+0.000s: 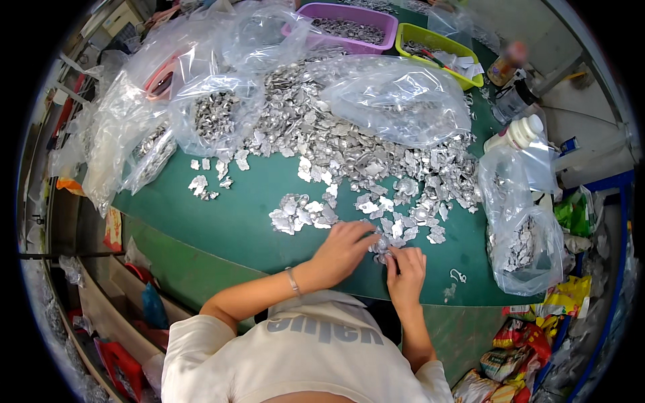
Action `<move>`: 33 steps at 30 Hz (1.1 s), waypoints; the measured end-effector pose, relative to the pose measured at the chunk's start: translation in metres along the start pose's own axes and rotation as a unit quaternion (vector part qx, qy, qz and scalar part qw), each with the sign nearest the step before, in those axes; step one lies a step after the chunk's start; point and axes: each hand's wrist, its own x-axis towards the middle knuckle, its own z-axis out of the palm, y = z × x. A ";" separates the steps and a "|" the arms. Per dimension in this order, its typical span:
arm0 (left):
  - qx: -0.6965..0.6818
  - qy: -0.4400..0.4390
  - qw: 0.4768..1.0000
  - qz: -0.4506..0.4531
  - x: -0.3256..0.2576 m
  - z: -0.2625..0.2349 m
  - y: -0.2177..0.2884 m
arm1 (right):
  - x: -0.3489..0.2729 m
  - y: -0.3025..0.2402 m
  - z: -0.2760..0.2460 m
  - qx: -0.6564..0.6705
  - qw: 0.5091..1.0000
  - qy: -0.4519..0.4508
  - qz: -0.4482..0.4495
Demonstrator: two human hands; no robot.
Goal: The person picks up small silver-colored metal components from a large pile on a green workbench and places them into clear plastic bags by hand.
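Observation:
At the near edge of the green table, my left hand [344,247] reaches in with curled fingers closed on small silver metal pieces [380,246]. My right hand [407,267] meets it there, thumb and fingers pinched on the same cluster. The exact shape of the pieces between the fingers is partly hidden. Just beyond my hands lie loose flat silver pieces [398,227]. Left of them, a small heap of similar flat pieces [302,213] rests by my left hand. A large pile of these metal pieces [316,138] spreads across the table's middle.
Clear plastic bags of pieces lie on the pile [403,101], at the left [218,114] and at the right edge [521,235]. Purple [386,23] and yellow-green [402,40] baskets stand at the back. A white bottle [517,133] is at the right, colourful packets [517,342] below.

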 end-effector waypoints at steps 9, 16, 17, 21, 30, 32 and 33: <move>0.110 -0.078 0.989 0.057 0.018 0.027 0.001 | 0.040 0.015 -0.052 0.681 0.639 0.131 0.333; -0.013 0.026 1.000 0.009 0.017 0.012 -0.004 | 0.074 0.042 -0.018 -0.165 0.969 0.059 0.175; -0.025 0.043 0.999 0.000 0.017 0.011 -0.007 | 0.078 0.035 -0.013 -0.211 0.953 0.038 0.215; -0.314 0.033 0.915 -0.250 0.018 0.006 -0.004 | 0.082 0.038 -0.017 -0.176 0.956 -0.009 0.235; -0.821 -0.109 0.383 -0.410 0.038 0.010 -0.005 | 0.063 0.004 -0.027 0.270 0.946 -0.151 0.098; -0.826 -0.085 0.358 -0.427 0.039 0.015 -0.005 | 0.073 -0.006 -0.031 0.257 0.957 -0.111 0.073; -0.843 -0.083 0.358 -0.392 0.036 0.026 -0.011 | 0.081 -0.009 -0.031 0.251 0.962 -0.093 0.058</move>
